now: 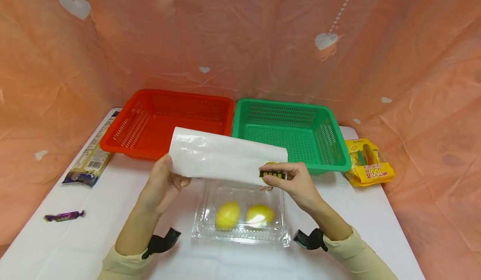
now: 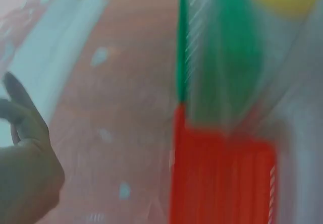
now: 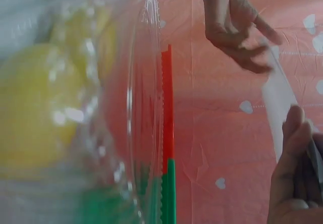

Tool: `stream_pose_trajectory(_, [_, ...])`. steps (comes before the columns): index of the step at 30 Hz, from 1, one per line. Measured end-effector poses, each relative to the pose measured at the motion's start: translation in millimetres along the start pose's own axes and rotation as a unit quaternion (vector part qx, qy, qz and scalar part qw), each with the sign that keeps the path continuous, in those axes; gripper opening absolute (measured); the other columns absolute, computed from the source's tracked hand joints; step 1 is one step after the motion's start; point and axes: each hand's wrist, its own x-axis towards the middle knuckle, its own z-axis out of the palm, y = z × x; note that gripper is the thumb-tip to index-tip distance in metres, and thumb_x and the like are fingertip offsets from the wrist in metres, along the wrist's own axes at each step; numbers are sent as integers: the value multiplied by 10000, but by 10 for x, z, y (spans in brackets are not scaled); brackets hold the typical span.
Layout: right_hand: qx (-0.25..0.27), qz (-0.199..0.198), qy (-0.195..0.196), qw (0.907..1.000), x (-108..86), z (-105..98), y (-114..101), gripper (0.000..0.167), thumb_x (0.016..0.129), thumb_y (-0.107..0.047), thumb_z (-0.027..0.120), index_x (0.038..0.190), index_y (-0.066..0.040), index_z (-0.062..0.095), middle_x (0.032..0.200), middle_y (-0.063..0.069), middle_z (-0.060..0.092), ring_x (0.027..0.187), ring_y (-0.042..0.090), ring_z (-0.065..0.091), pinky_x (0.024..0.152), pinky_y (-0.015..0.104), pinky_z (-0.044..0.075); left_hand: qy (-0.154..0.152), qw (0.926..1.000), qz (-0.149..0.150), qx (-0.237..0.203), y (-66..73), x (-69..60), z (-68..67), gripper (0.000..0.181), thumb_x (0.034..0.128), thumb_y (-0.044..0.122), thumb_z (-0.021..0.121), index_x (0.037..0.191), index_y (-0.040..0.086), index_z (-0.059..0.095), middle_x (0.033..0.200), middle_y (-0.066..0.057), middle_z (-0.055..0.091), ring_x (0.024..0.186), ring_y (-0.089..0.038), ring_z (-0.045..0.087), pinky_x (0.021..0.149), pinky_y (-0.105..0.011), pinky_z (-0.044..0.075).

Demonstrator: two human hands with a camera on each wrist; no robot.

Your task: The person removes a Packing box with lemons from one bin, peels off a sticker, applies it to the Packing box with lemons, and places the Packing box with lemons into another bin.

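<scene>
A long white plastic sheet [image 1: 225,152], possibly folded, is held up across the front of both baskets. My left hand [image 1: 159,188] grips its lower left end, part of the fingers hidden behind it. With thumb and fingers my right hand [image 1: 294,184] pinches the right end, at a black and yellow label [image 1: 278,174]. Below lies a closed clear plastic box [image 1: 240,234] with two yellow fruits [image 1: 227,215]. The right wrist view shows my left hand [image 3: 234,27] and right hand [image 3: 292,173] at opposite ends of the sheet [image 3: 278,103].
A red basket [image 1: 146,146] and a green basket [image 1: 338,155] stand side by side at the back. Left are a long packet [image 1: 90,159] and a small purple-wrapped candy [image 1: 64,216]. A yellow packet [image 1: 368,163] lies right of the green basket, near the table's edge.
</scene>
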Motion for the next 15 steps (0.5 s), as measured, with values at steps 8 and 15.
stream_pose_trajectory(8, [221, 33, 270, 9994, 50, 155, -35, 295, 894, 7, 713, 1104, 199, 637, 1046, 40, 715, 707, 236, 728, 638, 287, 580, -36, 9908, -599, 1216, -399, 139, 478, 242, 922, -3, 663, 1149, -82, 637, 922, -25, 735, 820, -149, 658, 682, -247, 526])
stream_pose_trajectory(15, [192, 22, 295, 9994, 79, 268, -67, 285, 885, 4, 726, 1104, 171, 656, 1053, 55, 722, 762, 181, 713, 656, 317, 596, 812, 9810, -655, 1637, -515, 204, 700, 272, 877, -4, 718, 1108, -115, 627, 841, 22, 677, 698, -148, 568, 635, -232, 504])
